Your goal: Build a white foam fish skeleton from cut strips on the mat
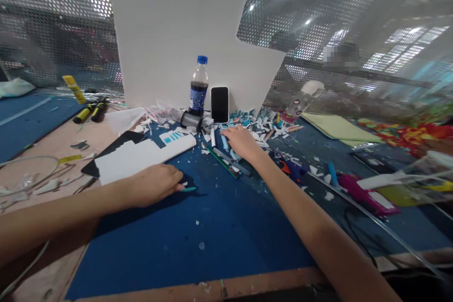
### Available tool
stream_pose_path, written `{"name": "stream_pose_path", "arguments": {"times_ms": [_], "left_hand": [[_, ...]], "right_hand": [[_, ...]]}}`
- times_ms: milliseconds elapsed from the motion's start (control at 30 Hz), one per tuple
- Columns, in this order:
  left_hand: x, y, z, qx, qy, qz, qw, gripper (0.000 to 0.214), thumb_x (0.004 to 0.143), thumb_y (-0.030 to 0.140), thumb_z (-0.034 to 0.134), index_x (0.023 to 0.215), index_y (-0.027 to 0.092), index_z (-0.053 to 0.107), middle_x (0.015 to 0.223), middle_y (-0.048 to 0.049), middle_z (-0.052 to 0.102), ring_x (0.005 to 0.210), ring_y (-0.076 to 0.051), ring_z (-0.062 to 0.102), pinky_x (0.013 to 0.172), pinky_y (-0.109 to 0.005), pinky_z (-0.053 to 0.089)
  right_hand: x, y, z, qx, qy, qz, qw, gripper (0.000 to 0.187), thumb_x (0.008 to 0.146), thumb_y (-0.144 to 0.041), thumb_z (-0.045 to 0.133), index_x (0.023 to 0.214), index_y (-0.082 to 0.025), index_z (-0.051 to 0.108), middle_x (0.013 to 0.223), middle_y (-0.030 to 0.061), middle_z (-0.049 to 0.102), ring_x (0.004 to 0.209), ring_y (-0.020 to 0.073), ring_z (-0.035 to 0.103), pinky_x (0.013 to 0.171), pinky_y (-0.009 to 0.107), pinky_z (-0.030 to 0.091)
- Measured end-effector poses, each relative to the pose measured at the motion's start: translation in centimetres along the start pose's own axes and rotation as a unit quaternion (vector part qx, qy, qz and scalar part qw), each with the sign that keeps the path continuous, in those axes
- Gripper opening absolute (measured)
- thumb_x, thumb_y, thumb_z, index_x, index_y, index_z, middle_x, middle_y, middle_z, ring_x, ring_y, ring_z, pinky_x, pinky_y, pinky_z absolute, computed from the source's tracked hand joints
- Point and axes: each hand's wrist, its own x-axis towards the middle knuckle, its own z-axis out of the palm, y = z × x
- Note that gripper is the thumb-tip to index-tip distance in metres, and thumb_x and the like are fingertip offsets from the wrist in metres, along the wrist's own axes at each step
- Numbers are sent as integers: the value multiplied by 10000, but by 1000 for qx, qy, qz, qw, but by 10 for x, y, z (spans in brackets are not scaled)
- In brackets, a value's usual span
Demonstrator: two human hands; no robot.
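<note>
Left grip (155, 185) pinching teal strip (188, 189); looking light, probably brittle, favouring mid-length. Right grip (242, 142) sitting by scraps (260, 136), can't tell hold.

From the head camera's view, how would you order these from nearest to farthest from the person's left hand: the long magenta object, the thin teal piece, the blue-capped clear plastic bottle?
From the left hand:
1. Thin teal piece: held at its right side.
2. Blue-capped clear plastic bottle: beyond the hand, slightly right.
3. Long magenta object: far over to the right.
</note>
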Motion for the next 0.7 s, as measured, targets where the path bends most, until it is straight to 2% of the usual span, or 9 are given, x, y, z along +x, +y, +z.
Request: {"name": "stream_pose_path", "arguments": {"times_ms": [100,167,300,367,433,500,567,700], "left_hand": [[0,1,-4,-37,-17,2,999,391,975,284,263,770,163,573,728,-41,636,619,-132,603,578,-238,421],[2,1,-3,-39,-17,-21,999,412,976,297,256,760,162,581,735,-48,649,630,-141,616,584,-246,423],[6,-1,-1,1,8,-115,993,387,954,334,306,784,146,598,751,-100,652,672,-205,627,600,-299,430],[9,-5,-6,22,38,-173,984,397,948,366,304,838,121,596,777,-135,641,716,-243,622,626,-334,447],[19,-13,-16,35,80,-226,970,445,939,436,304,960,81,571,891,-188,626,855,-304,607,708,-395,466],[37,-23,-29,38,128,-270,954,599,889,578,352,1084,35,513,1069,-251,565,1063,-384,521,847,-465,437],[64,-32,-39,25,163,-306,938,759,826,666,408,1180,-4,444,1193,-297,487,1173,-426,433,949,-498,377],[123,-41,-41,-32,208,-381,900,783,803,639,486,1259,14,366,1284,-302,426,1241,-425,380,987,-496,356]], "right_hand": [[-1,1,0,-6,-15,15,1000,519,804,15,377,1227,-194,595,1172,150,597,1022,322,519,748,402,406],[-2,1,-1,-4,-21,26,999,541,801,12,375,1249,-208,584,1169,157,595,1018,325,529,742,408,413],[-2,-2,-6,9,-16,48,999,450,848,-76,381,1253,-148,563,1161,200,580,1035,364,518,738,435,423],[-2,-4,-9,19,-10,54,998,405,879,-139,384,1245,-111,554,1179,219,563,1063,389,500,759,458,425],[-2,-7,-13,35,-5,51,998,397,902,-202,396,1258,-95,534,1209,225,546,1105,401,479,801,473,423],[-1,-12,-18,54,-5,42,998,408,912,-257,416,1274,-99,518,1245,222,527,1156,401,450,841,467,420],[3,-17,-25,78,-14,32,996,418,908,-307,448,1272,-115,521,1259,210,526,1183,392,439,862,450,420],[15,-20,-47,132,-39,37,990,423,888,-383,481,1225,-142,567,1213,187,571,1143,367,494,847,420,429]]}}
